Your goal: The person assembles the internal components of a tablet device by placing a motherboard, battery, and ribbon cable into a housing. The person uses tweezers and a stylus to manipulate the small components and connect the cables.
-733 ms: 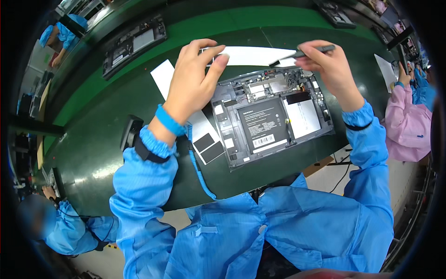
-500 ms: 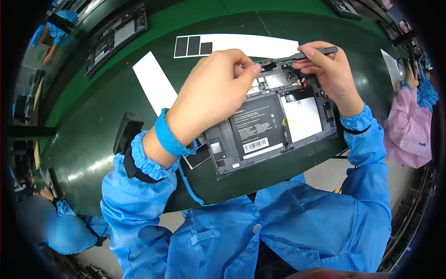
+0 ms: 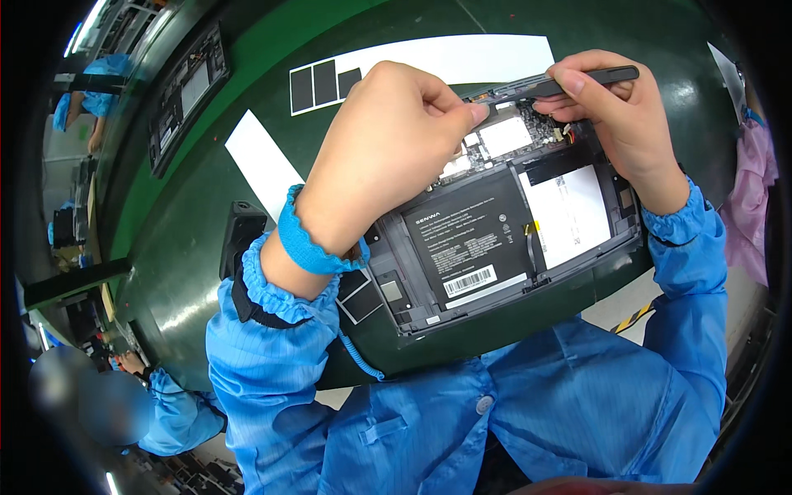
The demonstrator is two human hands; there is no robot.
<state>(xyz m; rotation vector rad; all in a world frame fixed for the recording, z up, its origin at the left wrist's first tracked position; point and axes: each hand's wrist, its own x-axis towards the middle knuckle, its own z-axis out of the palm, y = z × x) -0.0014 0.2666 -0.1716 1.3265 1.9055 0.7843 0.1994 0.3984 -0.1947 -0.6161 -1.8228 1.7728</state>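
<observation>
An opened laptop-like device (image 3: 406, 309) lies tilted before me, with a black battery (image 3: 470, 239), a white rectangular panel (image 3: 569, 210) and a circuit board (image 3: 505, 138) exposed. My left hand (image 3: 404, 124) reaches over the board's far left part, thumb and finger pinched together at the far edge. What lies in that pinch is too small to make out. Between the thumb and fingers of my right hand (image 3: 619, 107) are dark tweezers (image 3: 606, 76), whose tips point left toward my left fingertips. A blue wrist strap (image 3: 307, 239) with a coiled cord circles my left wrist.
Beyond the device lies a white sheet (image 3: 445, 62) with black pads (image 3: 325, 82); another white strip (image 3: 262, 161) is at left. A black block-like object (image 3: 244, 227) stands by my left sleeve. A second opened device (image 3: 190, 95) sits far left. Co-workers are at both sides.
The whole view has shifted and turned a little, so the device appears nearer and further right. Both hands keep their grips at the device's far edge.
</observation>
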